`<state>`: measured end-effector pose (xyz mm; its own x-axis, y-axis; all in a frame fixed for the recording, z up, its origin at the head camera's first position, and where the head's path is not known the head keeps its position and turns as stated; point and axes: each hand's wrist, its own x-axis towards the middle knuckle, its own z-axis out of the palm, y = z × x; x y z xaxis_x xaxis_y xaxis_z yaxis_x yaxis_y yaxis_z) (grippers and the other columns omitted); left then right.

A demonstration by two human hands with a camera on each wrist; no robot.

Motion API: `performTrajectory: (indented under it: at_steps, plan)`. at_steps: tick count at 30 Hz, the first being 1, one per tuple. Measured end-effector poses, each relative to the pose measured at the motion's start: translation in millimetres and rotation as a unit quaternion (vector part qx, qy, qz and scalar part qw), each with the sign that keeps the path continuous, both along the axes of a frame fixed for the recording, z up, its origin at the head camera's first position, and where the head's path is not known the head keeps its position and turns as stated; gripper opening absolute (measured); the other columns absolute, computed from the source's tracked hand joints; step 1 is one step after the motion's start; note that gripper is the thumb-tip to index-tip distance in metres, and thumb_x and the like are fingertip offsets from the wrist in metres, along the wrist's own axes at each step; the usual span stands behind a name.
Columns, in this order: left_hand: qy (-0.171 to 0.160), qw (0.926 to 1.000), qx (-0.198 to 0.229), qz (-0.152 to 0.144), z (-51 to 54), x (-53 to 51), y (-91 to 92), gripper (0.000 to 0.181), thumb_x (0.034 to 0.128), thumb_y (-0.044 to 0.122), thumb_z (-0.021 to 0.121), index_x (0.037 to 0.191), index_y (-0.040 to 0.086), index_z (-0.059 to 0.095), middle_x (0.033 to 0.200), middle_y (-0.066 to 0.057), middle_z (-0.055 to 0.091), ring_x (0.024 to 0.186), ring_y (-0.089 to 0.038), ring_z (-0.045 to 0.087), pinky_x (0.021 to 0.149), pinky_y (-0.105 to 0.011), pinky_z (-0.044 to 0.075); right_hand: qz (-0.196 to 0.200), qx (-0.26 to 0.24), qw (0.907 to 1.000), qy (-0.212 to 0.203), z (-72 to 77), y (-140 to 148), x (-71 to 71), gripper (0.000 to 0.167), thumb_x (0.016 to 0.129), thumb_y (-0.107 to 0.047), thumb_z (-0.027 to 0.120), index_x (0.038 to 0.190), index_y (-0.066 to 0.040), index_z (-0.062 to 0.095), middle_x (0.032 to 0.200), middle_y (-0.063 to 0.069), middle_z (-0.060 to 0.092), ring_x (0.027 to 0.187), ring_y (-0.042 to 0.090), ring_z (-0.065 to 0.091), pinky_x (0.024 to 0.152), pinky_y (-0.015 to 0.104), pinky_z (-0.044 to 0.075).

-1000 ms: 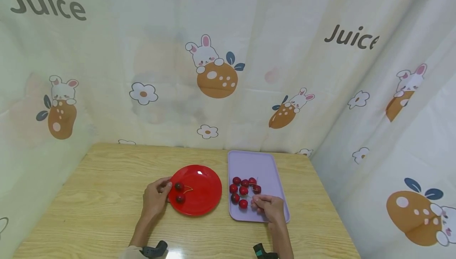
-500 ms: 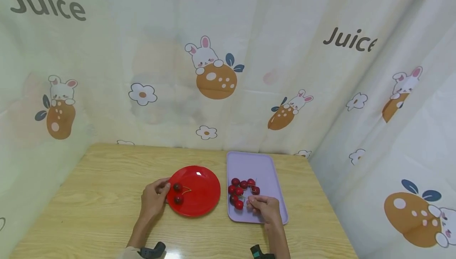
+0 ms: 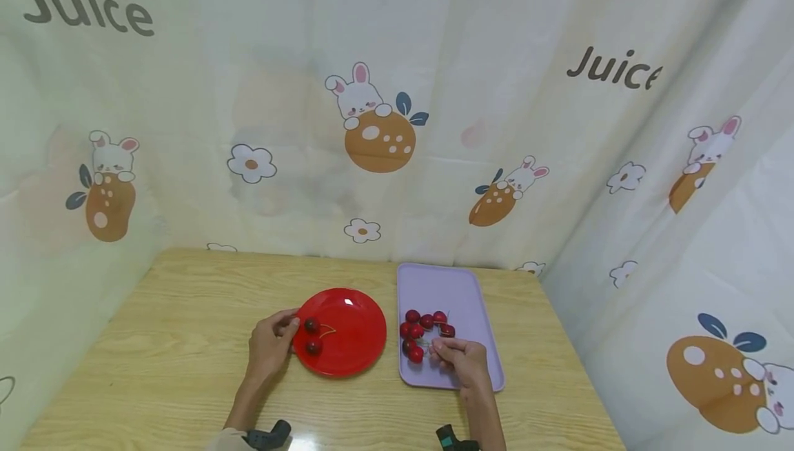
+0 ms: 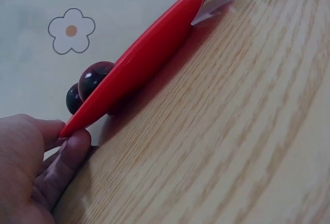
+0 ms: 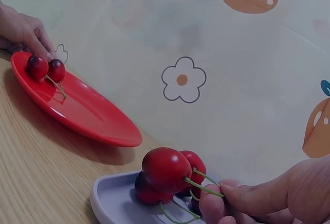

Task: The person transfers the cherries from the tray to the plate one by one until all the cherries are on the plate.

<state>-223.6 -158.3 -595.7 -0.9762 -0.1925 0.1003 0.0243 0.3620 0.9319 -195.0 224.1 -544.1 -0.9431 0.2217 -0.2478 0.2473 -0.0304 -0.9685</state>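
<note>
In the lower centre of the head view, your right hand (image 3: 461,359) pinches a green stem (image 5: 205,187) between thumb and fingertips; a second stem runs to the same grip. The red cherry (image 5: 164,168) on that first stem lies to the left of your fingertips, its stem running leftward from the pinch to the fruit, over the lavender tray (image 3: 443,287). Whether it touches the tray, you cannot tell. Farther left, your left hand (image 3: 271,342) pinches the left rim of the red plate (image 3: 356,342), which bears two dark cherries (image 3: 313,346). Your right hand is nearer the stemmed fruit.
</note>
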Motion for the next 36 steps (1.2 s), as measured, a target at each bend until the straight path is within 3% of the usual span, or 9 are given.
performTrajectory:
  at_steps: [17,36]
  plan:
    - [-0.011,0.9999,-0.008,0.006,2.9,-2.3,2.7,0.028,0.1077,0.011,0.068,0.134,0.007,0.076,0.115,-0.017,0.078,0.074,-0.010,0.065,0.060,-0.021,0.056,0.018,-0.016,0.9995,0.020,1.3,-19.6,-2.1,0.022,0.097,0.000,0.079,0.110,0.018,0.076,0.080,0.012,0.082,0.067,0.012,0.076,0.062,0.022,0.058]
    - [-0.018,0.9998,-0.002,0.004,3.6,-1.1,0.7,0.028,0.1072,0.011,0.069,0.134,0.006,0.075,0.116,-0.018,0.077,0.071,-0.010,0.065,0.059,-0.022,0.056,0.040,-0.033,0.9985,0.015,5.0,-25.7,-6.3,0.025,0.097,0.003,0.077,0.116,0.019,0.074,0.083,0.014,0.082,0.068,0.013,0.076,0.064,0.022,0.061]
